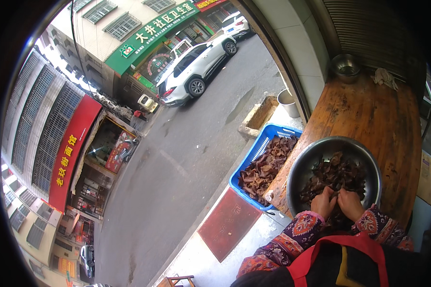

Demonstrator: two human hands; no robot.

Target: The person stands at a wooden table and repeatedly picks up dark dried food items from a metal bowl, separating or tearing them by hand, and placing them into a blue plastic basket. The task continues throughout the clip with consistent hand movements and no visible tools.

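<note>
A wide steel bowl [375, 161] on the wooden table holds a heap of dark brown wood ear mushroom pieces [336, 170]. Over the near part of this heap, my left hand [323, 203] and my right hand [350, 204] are close together, fingertips nearly meeting. Both hands pinch a small dark piece between them, apparently wood ear mushroom; the fingers partly hide it. Left of the table, a blue plastic basket [237, 173] is filled with more brown wood ear pieces [269, 161].
The wooden table [377, 111] carries a small metal bowl [346, 68] and a crumpled cloth [385, 79] at its far end. A metal bucket [289, 104] and a stone trough [258, 116] stand beyond the basket. A red mat [230, 224] lies below it, with the street to the left.
</note>
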